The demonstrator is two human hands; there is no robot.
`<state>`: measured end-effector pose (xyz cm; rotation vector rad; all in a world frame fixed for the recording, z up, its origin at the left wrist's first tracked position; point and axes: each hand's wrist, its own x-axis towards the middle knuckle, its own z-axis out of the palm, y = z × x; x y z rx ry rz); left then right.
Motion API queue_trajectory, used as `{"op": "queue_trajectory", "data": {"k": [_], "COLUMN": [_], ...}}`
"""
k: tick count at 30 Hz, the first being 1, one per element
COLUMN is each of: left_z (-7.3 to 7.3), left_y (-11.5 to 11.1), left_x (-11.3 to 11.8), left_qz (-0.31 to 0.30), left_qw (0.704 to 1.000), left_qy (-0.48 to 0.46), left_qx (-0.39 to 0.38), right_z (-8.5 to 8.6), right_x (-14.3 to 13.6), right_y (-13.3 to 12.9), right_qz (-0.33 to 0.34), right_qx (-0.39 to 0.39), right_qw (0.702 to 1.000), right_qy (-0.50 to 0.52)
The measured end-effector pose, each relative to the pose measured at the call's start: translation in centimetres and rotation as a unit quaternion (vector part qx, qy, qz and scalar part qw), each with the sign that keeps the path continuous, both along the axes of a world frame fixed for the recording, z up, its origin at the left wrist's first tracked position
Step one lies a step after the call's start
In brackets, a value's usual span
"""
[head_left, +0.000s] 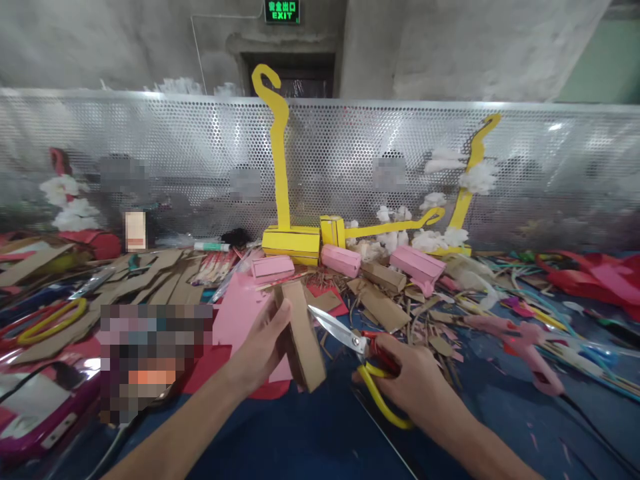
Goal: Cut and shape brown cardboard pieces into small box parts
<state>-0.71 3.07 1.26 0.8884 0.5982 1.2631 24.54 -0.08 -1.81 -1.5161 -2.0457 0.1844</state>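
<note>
Reference point: the folded cardboard box (303, 337), centred above the blue table surface (280, 440). The left hand (263, 347) is clamped on this box from 9 o'clock, thumb against its near face. The box is tilted, its upper end toward 11 o'clock and its lower end toward 5.

The right hand (410, 373), apart from the left, grips the scissors (356, 342) at 3 o'clock by their red and yellow handles. The blades point toward 10 o'clock. The tip lies at the box's right edge; contact appears possible but cannot be confirmed from this view.

Surrounding items, relative to the box:
- 12 o'clock: yellow box (291, 245) with an upright hooked strip (281, 167).
- 11 o'clock: small pink box (273, 269).
- 1 o'clock: second pink box (341, 261).
- 2 o'clock: larger pink box (417, 267).
- 3 o'clock, well apart: pink glue gun (533, 347).
- 10 o'clock: pink sheet (237, 310).
</note>
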Motion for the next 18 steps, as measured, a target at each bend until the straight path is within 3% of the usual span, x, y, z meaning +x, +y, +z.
{"op": "queue_trajectory", "data": {"k": [9,18], "left_z": [-0.43,-0.6], "left_y": [0.46,0.37], "left_x": [0.01,-0.12], "left_qz": [0.03,0.013], "left_qw": [0.999,0.999], "left_qy": [0.015,0.027], "left_qx": [0.02,0.028], "right_z": [-0.23,-0.06], "right_x": [-0.21,-0.17], "right_y": [0.12,-0.05], "right_qz": [-0.008,-0.012], "right_qx": [0.047,0.023], "right_qw": [0.999,0.999], "right_qy": [-0.025,-0.025]}}
